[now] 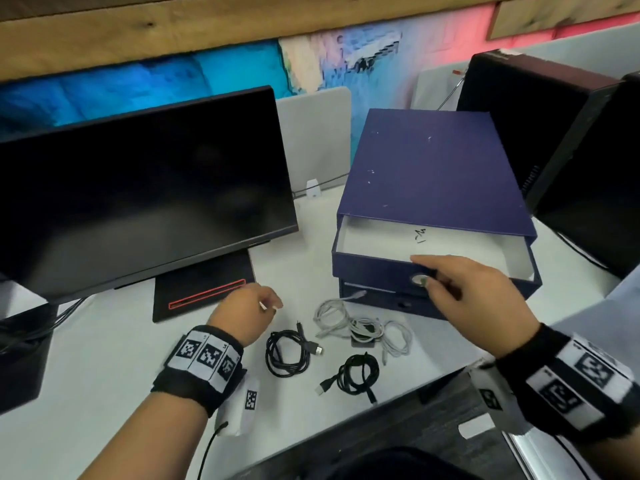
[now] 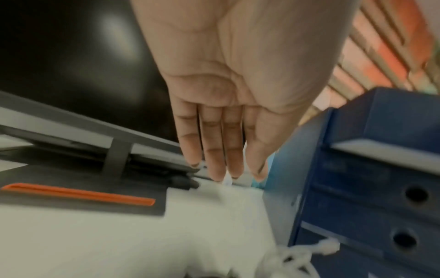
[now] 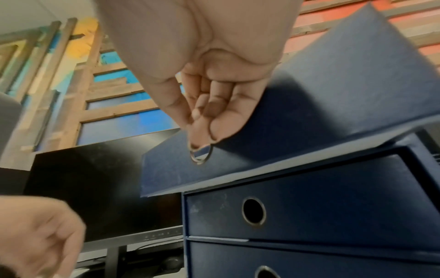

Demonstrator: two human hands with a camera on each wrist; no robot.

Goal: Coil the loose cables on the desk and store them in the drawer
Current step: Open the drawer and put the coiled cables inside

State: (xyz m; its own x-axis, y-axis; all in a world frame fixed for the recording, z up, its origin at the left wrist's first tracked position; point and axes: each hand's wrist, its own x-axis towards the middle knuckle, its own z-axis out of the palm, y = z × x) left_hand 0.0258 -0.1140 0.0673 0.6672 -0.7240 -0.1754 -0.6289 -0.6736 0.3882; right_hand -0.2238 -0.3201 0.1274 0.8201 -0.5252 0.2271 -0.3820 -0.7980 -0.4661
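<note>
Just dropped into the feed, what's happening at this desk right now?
A person's right hand hooks a finger in the ring pull of the top drawer of a blue drawer box; that drawer is partly out and looks empty. The left hand hovers open, holding nothing. Two black cables and a white cable bundle lie on the desk, not yet stored.

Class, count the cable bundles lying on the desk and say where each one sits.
3. A black bundle lies by the left hand; a second black bundle lies nearest the desk edge; a white bundle lies before the drawers. More may be hidden.
</note>
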